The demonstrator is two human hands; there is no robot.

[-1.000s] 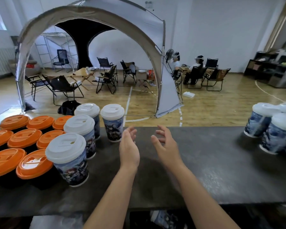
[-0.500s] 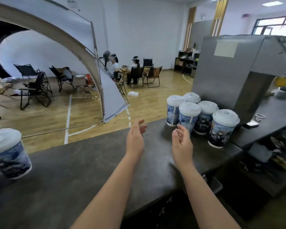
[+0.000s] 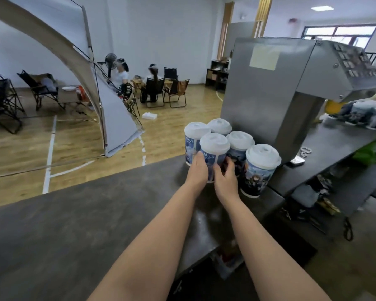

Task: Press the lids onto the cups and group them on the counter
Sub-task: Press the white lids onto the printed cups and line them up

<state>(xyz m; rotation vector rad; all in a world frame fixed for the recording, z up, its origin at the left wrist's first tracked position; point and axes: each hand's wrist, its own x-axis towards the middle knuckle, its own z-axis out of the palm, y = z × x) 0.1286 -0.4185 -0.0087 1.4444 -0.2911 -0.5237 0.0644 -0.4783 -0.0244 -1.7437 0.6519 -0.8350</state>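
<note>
both hands, the left hand [image 3: 197,170] and right hand [image 3: 226,181], hold one cup [image 3: 213,153] between them on the counter [image 3: 96,213], with four more cups close around it.

Cups [image 3: 258,177] carry blue-and-dark printed artwork under plain white lids [image 3: 262,153], standing on a dark grey-brown mottled counter [image 3: 78,216] beside a matte grey metal machine [image 3: 269,88] bearing a pale yellowish label [image 3: 263,58]; floor [image 3: 20,148] light wood with white lines.
</note>
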